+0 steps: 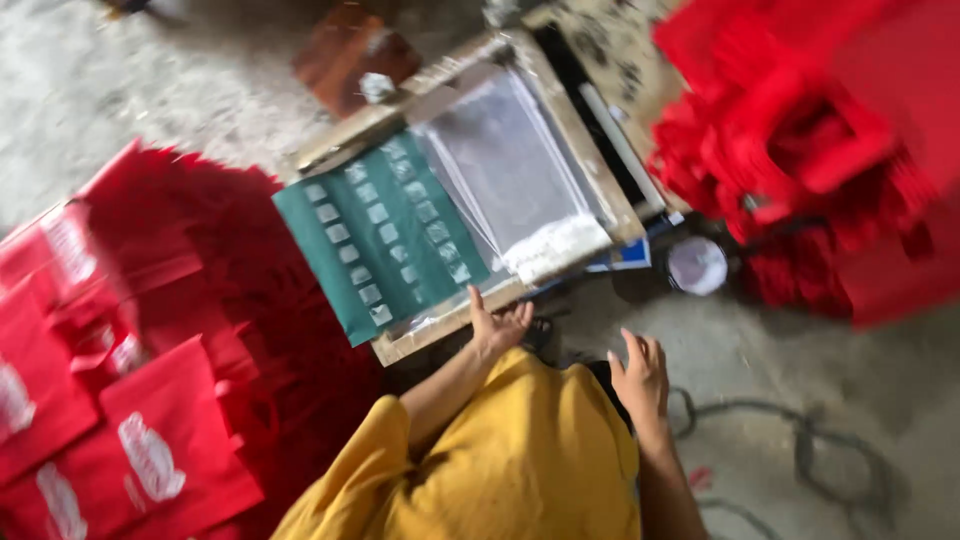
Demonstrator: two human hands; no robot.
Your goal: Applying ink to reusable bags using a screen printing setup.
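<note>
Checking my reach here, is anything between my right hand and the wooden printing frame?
Nothing visible. The right hand hovers over bare floor, apart from the wooden screen-printing frame; the left hand already touches its near edge.

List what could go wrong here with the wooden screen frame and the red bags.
The left hand touches only the near edge of the wooden-framed printing screen, so it might shift. White ink pooled at the frame's lower end could smear. Printed red fabric bags lie spread close by on the floor, where a knee might smudge them.
</note>
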